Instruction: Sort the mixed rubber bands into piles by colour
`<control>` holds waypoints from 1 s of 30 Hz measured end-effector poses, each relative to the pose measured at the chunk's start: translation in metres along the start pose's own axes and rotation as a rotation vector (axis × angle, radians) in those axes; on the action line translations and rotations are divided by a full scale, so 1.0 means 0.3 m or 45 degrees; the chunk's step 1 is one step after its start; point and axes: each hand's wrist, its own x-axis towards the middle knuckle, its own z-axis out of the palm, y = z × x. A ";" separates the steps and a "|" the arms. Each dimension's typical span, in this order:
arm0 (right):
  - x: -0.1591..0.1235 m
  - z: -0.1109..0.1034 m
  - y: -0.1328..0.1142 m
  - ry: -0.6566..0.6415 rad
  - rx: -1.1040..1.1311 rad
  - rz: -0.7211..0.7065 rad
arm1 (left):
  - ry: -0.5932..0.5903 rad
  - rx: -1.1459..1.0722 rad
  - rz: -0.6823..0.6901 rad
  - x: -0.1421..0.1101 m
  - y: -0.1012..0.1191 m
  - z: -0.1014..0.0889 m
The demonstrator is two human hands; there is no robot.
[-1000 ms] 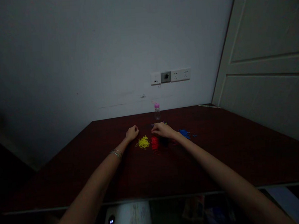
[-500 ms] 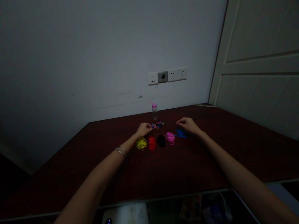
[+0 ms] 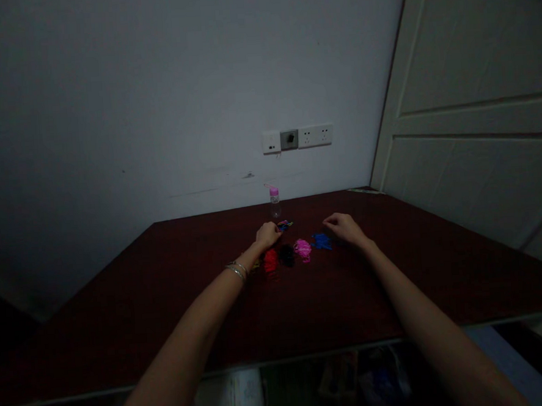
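My left hand (image 3: 268,234) has its fingers pinched together at the near-left edge of a small mixed-colour pile of what look like rubber bands (image 3: 286,225), covering part of it. Whatever lies between those fingertips is hidden. To the right, my right hand (image 3: 345,226) hovers or rests just beyond the blue pile (image 3: 322,241), fingertips pressed together; anything in them is too small to see. A row of single-colour piles runs leftward: pink (image 3: 302,250), black (image 3: 286,255), red (image 3: 271,261), and yellow (image 3: 255,266), mostly covered by my left wrist.
A small clear bottle with a pink cap (image 3: 275,204) stands behind the mixed pile, near the wall. Wall sockets (image 3: 316,136) sit above the dark red table (image 3: 332,309). Below its front edge, an open space holds a white box-like item (image 3: 237,398). A panelled door (image 3: 471,172) is at right.
My left hand has moved right, over part of the mixed pile, and its wrist now covers most of the yellow pile. My right hand has shifted slightly right, away from the blue pile.
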 end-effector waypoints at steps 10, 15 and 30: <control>-0.009 -0.011 -0.019 -0.040 -0.128 0.024 | 0.023 -0.078 0.041 0.033 -0.031 0.015; -0.017 -0.016 -0.031 -0.054 -0.160 0.020 | -0.037 -0.309 0.187 0.048 -0.083 -0.046; -0.024 -0.010 -0.042 -0.103 -0.170 -0.005 | -0.169 -0.421 0.408 -0.082 -0.085 -0.325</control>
